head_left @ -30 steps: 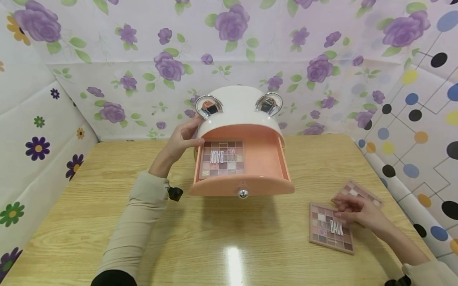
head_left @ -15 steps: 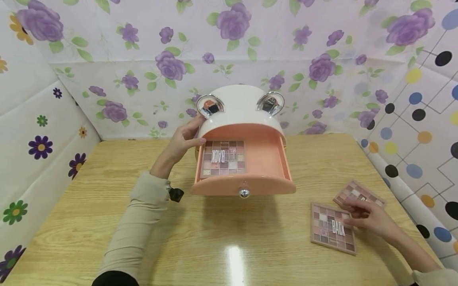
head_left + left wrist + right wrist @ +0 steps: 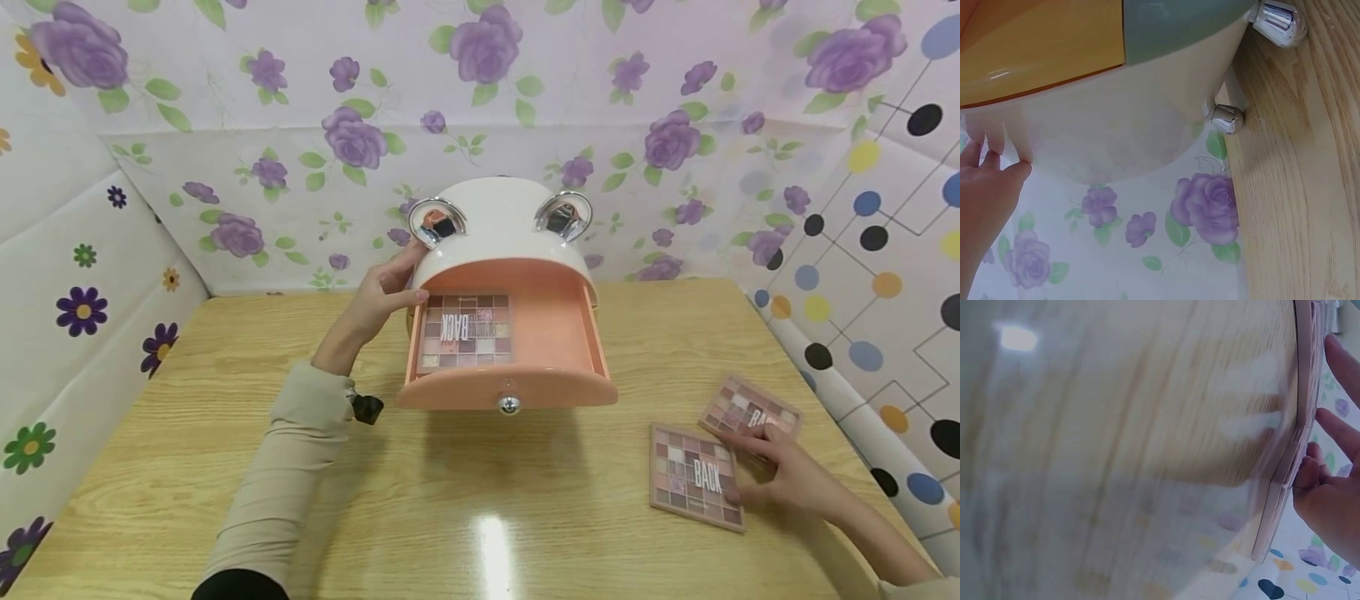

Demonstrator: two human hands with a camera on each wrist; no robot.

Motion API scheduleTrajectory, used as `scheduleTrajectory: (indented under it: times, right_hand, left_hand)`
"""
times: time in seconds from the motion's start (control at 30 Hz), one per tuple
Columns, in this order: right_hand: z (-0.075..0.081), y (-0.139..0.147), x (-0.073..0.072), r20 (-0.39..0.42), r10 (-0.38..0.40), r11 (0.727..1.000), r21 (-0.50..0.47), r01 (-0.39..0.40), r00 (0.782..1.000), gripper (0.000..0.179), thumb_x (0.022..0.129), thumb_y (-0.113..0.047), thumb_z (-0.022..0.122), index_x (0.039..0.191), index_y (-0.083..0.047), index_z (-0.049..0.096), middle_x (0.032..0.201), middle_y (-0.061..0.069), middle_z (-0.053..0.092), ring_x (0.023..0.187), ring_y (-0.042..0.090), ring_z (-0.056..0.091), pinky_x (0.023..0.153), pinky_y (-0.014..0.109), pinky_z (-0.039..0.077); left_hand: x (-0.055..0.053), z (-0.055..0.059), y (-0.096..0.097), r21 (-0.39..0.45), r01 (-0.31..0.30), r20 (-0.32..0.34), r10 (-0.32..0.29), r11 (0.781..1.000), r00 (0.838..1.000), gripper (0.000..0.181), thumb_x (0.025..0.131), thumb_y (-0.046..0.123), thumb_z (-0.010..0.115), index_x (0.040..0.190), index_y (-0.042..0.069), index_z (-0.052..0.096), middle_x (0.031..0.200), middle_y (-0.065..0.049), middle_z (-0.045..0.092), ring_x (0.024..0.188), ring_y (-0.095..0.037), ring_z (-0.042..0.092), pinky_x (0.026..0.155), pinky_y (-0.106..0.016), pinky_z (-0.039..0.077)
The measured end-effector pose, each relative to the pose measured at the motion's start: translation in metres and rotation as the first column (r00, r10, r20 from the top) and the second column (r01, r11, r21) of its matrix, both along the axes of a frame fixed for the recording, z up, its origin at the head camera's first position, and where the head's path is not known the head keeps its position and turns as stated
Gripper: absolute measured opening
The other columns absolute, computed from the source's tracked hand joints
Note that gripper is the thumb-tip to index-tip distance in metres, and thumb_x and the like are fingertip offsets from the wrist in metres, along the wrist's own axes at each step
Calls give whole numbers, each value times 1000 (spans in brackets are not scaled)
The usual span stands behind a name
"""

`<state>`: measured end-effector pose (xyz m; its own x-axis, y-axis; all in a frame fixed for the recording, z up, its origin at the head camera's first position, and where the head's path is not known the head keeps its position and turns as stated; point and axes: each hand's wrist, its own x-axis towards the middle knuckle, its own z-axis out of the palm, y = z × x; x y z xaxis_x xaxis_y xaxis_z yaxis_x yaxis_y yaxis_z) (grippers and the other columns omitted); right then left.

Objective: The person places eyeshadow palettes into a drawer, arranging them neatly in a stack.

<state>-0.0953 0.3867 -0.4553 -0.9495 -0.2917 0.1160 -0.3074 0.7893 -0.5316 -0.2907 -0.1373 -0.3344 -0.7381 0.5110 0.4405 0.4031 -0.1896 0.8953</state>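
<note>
A white frog-shaped cabinet with chrome ring eyes has its coral drawer pulled out. Inside, at the drawer's left, lies an eyeshadow palette with a clear lid marked BACK. My left hand rests against the cabinet's left side, thumb at its front edge; in the left wrist view the fingertips touch the cream wall. On the table at right lie another palette and a third palette behind it. My right hand touches the nearer palette's right side with extended thumb and index finger.
A wooden table carries everything, with floral cloth behind and a dotted cloth along its right. Chrome feet show under the cabinet in the left wrist view. The drawer's round knob sticks out toward me.
My right hand has shifted slightly right and down from above the two palettes, its thumb and index finger now spread at the nearer one's edge. The left hand stays put.
</note>
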Motion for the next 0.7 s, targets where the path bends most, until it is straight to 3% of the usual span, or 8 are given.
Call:
scheduleTrajectory:
  times: [0.33, 0.6, 0.7]
  right_hand:
    - [-7, 1, -6, -120, 101, 994, 47, -96, 988, 79, 49, -30, 88, 118, -3, 58, 99, 2, 43, 93, -2, 25, 74, 22, 26]
    - [-6, -7, -8, -63, 100, 995, 12, -100, 993, 77, 49, -27, 87, 116, -4, 56, 101, 3, 45, 96, 7, 32, 78, 23, 28]
    - [-7, -8, -9, -80, 116, 993, 28, -114, 990, 77, 51, -26, 87, 115, 1, 56, 101, 4, 45, 96, 4, 31, 77, 20, 29]
  left_hand:
    - [0, -1, -1, 8, 6, -13, -6, 1000, 1000, 68, 81, 1, 61, 140, -3, 27, 151, -9, 14, 138, -13, 7, 110, -32, 11]
    - [0, 0, -1, -12, -8, -10, 8, 1000, 1000, 67, 80, -2, 58, 140, -2, 27, 151, -9, 13, 138, -13, 6, 110, -32, 10]
    - [0, 0, 0, -18, -9, -12, 9, 1000, 1000, 67, 80, -1, 58, 140, -2, 27, 151, -8, 13, 138, -13, 6, 110, -32, 10]
